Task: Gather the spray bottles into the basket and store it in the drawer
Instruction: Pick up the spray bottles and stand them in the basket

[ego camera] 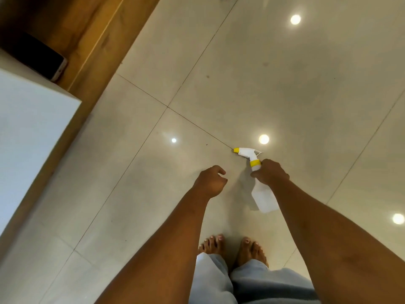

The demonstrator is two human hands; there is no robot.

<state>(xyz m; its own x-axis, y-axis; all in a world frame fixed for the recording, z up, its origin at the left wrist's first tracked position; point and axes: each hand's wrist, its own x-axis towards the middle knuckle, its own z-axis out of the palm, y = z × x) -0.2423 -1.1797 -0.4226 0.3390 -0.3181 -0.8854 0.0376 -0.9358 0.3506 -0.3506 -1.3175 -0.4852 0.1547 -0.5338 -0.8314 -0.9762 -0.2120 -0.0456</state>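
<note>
A white spray bottle (263, 196) with a yellow collar and yellow nozzle tip hangs above the tiled floor, nozzle pointing left and away from me. My right hand (270, 172) is shut around its neck just below the collar. My left hand (211, 179) is a little to the left of the bottle, fingers loosely curled, holding nothing. No basket and no drawer are in view.
A white countertop (32, 137) with a dark phone (37, 57) on it juts in at the left, above a wooden cabinet front (87, 40). Glossy beige floor tiles (285, 84) reflect ceiling lights. My bare feet (232, 249) stand below the hands.
</note>
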